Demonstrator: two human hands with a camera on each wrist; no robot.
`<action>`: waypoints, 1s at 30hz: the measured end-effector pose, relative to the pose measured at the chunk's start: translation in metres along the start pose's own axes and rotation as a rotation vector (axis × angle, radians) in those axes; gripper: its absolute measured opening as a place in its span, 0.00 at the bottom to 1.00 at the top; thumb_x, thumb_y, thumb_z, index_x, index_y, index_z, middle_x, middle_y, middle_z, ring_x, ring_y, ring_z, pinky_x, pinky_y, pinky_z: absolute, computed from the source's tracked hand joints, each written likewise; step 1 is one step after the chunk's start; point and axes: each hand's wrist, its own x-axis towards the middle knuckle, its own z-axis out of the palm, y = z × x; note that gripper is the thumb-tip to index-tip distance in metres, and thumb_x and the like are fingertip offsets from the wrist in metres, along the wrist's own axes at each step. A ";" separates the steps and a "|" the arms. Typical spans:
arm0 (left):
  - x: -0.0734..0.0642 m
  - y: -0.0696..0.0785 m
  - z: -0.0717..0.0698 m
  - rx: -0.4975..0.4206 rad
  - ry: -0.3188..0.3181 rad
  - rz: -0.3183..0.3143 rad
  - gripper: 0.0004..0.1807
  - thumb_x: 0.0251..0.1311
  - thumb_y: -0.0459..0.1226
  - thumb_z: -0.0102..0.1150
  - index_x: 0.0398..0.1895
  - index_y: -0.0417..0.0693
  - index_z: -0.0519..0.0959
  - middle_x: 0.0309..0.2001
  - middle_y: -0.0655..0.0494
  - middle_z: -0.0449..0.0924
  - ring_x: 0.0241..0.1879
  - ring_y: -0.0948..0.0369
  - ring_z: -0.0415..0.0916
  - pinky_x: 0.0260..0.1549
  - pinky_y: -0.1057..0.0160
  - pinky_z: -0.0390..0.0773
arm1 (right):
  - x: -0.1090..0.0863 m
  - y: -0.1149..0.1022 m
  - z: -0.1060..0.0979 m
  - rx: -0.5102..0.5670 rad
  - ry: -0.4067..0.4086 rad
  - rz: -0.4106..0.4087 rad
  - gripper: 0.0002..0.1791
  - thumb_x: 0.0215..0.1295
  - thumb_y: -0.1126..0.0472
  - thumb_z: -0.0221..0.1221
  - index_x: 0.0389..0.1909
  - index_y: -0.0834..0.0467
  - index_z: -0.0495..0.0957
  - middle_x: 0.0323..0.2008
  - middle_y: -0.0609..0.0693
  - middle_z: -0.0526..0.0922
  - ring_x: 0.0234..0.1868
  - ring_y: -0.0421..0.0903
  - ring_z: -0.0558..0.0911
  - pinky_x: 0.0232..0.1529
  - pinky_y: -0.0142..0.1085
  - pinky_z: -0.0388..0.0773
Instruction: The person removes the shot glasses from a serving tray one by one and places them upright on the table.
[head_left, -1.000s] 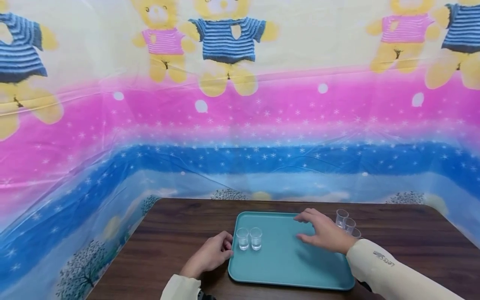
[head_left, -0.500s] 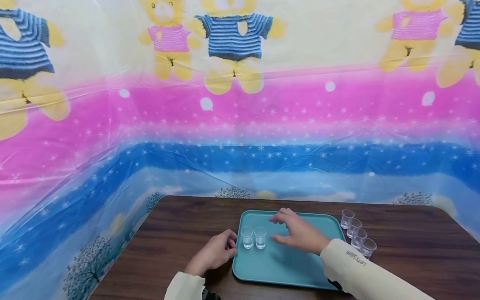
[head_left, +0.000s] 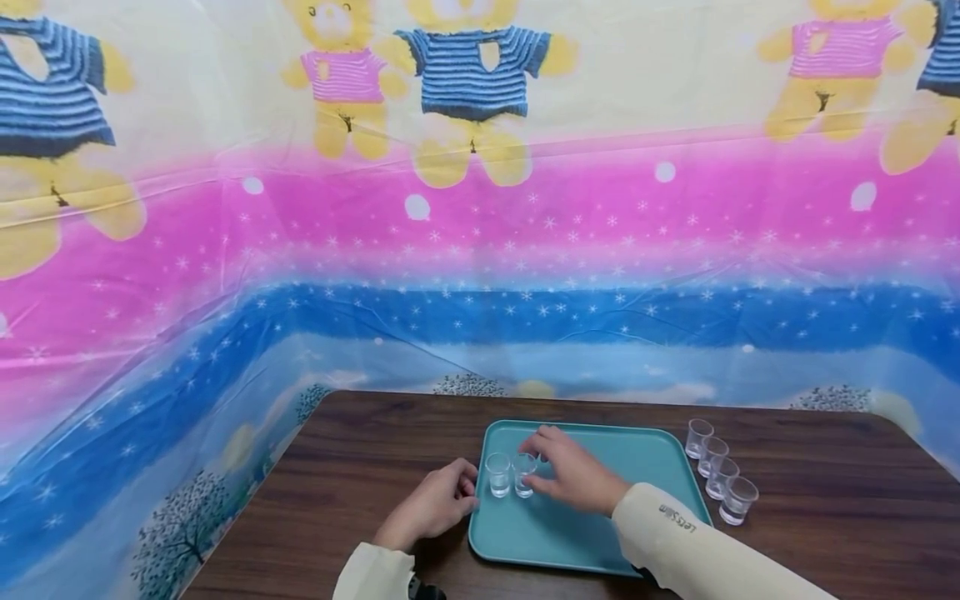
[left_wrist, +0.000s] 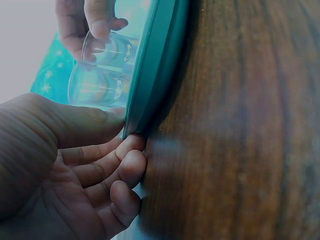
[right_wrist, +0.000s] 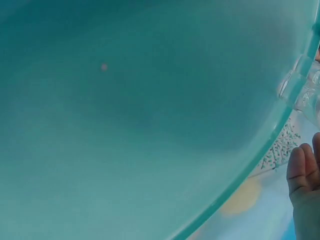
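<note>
Two small clear shot glasses stand side by side near the left edge of a teal tray (head_left: 592, 533). My left hand (head_left: 437, 502) is at that edge, thumb on the rim and curled fingers against its outer side, as the left wrist view shows. My right hand (head_left: 573, 475) is over the tray, thumb and fingers spread around the right-hand shot glass (head_left: 524, 477). In the right wrist view its straight fingers (right_wrist: 300, 170) stand a little apart from the glasses. The other shot glass (head_left: 498, 477) is between that one and my left hand.
Several more shot glasses (head_left: 722, 478) stand in a slanting row on the dark wooden table (head_left: 322, 500), just right of the tray. A printed bear curtain (head_left: 480, 250) hangs behind the table and along its sides.
My right hand has moved left across the tray from near the row of glasses to the right-hand glass on it. My left hand stays at the tray's left edge.
</note>
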 end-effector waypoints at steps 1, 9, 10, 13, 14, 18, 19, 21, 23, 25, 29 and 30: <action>0.000 0.001 0.000 -0.001 -0.002 -0.002 0.13 0.61 0.30 0.59 0.47 0.38 0.71 0.32 0.55 0.71 0.30 0.59 0.69 0.30 0.59 0.70 | -0.001 0.000 0.000 0.000 0.006 -0.004 0.17 0.61 0.56 0.64 0.50 0.56 0.76 0.41 0.44 0.72 0.41 0.39 0.72 0.40 0.37 0.73; 0.001 0.005 0.000 0.000 -0.015 -0.024 0.13 0.61 0.30 0.59 0.48 0.39 0.71 0.33 0.55 0.72 0.30 0.59 0.69 0.30 0.58 0.71 | -0.014 0.006 -0.011 0.029 0.010 0.025 0.17 0.61 0.57 0.63 0.51 0.55 0.75 0.43 0.45 0.73 0.41 0.40 0.71 0.41 0.38 0.73; 0.001 0.005 0.000 -0.001 -0.016 -0.026 0.13 0.61 0.30 0.59 0.48 0.39 0.71 0.33 0.55 0.72 0.30 0.59 0.69 0.30 0.58 0.71 | -0.016 0.008 -0.014 0.028 0.010 0.030 0.17 0.62 0.58 0.63 0.51 0.55 0.75 0.43 0.45 0.73 0.41 0.40 0.71 0.41 0.37 0.73; 0.001 0.004 0.000 0.005 -0.011 -0.021 0.13 0.61 0.30 0.59 0.48 0.39 0.71 0.33 0.56 0.72 0.30 0.59 0.69 0.30 0.58 0.71 | -0.023 0.010 -0.023 0.031 0.018 0.027 0.16 0.61 0.59 0.63 0.50 0.55 0.75 0.42 0.47 0.73 0.41 0.42 0.72 0.41 0.38 0.73; 0.001 0.003 0.000 0.007 -0.010 -0.021 0.13 0.61 0.30 0.59 0.48 0.39 0.71 0.33 0.56 0.72 0.30 0.60 0.69 0.30 0.58 0.71 | -0.026 0.010 -0.026 0.031 0.022 0.023 0.16 0.61 0.60 0.62 0.50 0.55 0.75 0.41 0.46 0.73 0.40 0.44 0.72 0.40 0.38 0.73; 0.001 0.003 0.001 0.009 -0.013 -0.024 0.13 0.61 0.30 0.59 0.48 0.39 0.71 0.33 0.56 0.72 0.30 0.59 0.69 0.30 0.58 0.71 | -0.039 0.015 -0.041 0.004 0.045 0.025 0.15 0.61 0.60 0.63 0.48 0.51 0.75 0.38 0.40 0.71 0.39 0.42 0.72 0.40 0.37 0.72; 0.001 0.003 0.000 0.007 -0.015 -0.025 0.13 0.61 0.30 0.59 0.48 0.39 0.71 0.33 0.56 0.72 0.30 0.59 0.70 0.30 0.58 0.71 | -0.043 0.017 -0.045 -0.008 0.046 0.028 0.15 0.61 0.59 0.63 0.48 0.51 0.75 0.38 0.39 0.70 0.39 0.41 0.71 0.40 0.36 0.72; 0.001 0.004 0.001 0.008 -0.017 -0.025 0.13 0.61 0.30 0.59 0.48 0.39 0.71 0.33 0.55 0.72 0.30 0.59 0.70 0.30 0.58 0.71 | -0.051 0.020 -0.054 -0.044 0.050 0.038 0.15 0.60 0.58 0.63 0.48 0.51 0.75 0.38 0.37 0.69 0.38 0.38 0.71 0.39 0.35 0.73; 0.001 0.005 0.001 0.005 -0.019 -0.026 0.13 0.61 0.30 0.59 0.48 0.39 0.71 0.33 0.55 0.72 0.30 0.59 0.70 0.30 0.58 0.71 | -0.059 0.022 -0.063 -0.074 0.051 0.040 0.15 0.59 0.59 0.64 0.48 0.52 0.76 0.38 0.38 0.70 0.38 0.37 0.71 0.39 0.36 0.73; 0.001 0.005 0.000 0.001 -0.022 -0.030 0.13 0.61 0.30 0.59 0.48 0.39 0.71 0.33 0.55 0.72 0.30 0.59 0.70 0.30 0.58 0.71 | -0.068 0.025 -0.073 -0.099 0.051 0.042 0.15 0.59 0.59 0.64 0.47 0.51 0.75 0.39 0.38 0.70 0.39 0.37 0.71 0.39 0.36 0.74; 0.001 0.005 0.000 -0.014 -0.035 -0.047 0.13 0.61 0.30 0.59 0.48 0.39 0.71 0.34 0.55 0.72 0.31 0.58 0.70 0.31 0.57 0.71 | -0.082 0.029 -0.091 -0.153 0.062 0.042 0.16 0.59 0.58 0.65 0.47 0.48 0.75 0.40 0.37 0.70 0.39 0.35 0.71 0.39 0.36 0.74; 0.001 0.005 0.000 -0.015 -0.038 -0.050 0.13 0.62 0.30 0.59 0.49 0.39 0.71 0.34 0.55 0.72 0.31 0.58 0.70 0.31 0.57 0.71 | -0.086 0.030 -0.095 -0.168 0.064 0.044 0.16 0.58 0.57 0.65 0.47 0.47 0.75 0.41 0.36 0.70 0.39 0.34 0.71 0.39 0.36 0.74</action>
